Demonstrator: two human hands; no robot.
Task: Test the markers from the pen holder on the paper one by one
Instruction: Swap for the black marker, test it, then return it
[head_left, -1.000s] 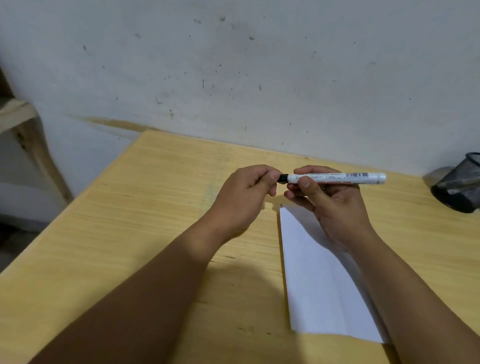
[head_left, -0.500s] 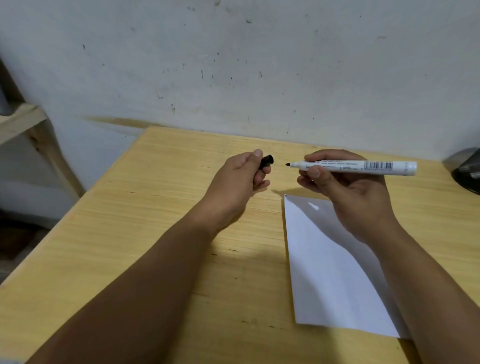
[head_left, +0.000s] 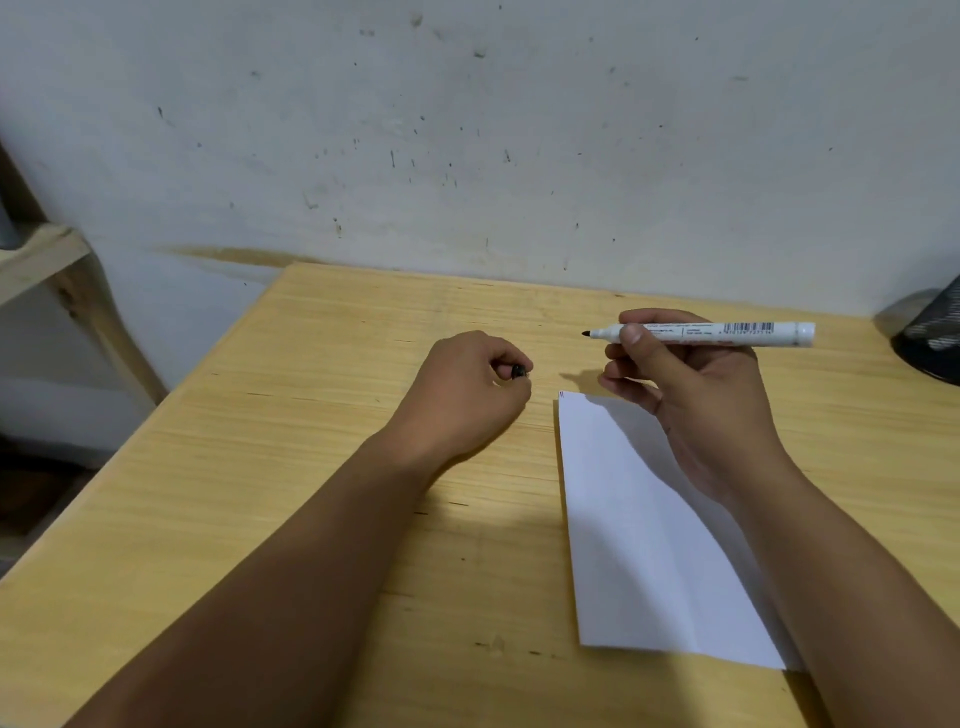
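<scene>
My right hand (head_left: 696, 400) holds a white marker (head_left: 727, 333) level above the table, its bare black tip pointing left and a barcode on the barrel. My left hand (head_left: 467, 395) rests low on the wooden table, fingers curled around the small black marker cap (head_left: 518, 371). A white sheet of paper (head_left: 639, 545) lies on the table under my right forearm, with a tiny red mark at its top left corner. The black mesh pen holder (head_left: 935, 338) sits at the far right edge, mostly cut off.
The wooden table (head_left: 311, 467) stands against a scuffed white wall. Its left edge runs diagonally, and a wooden frame (head_left: 67, 291) stands beyond it on the left.
The cap came off the marker. My left hand moved left and down to the table with the cap, and my right hand drew the marker to the right.
</scene>
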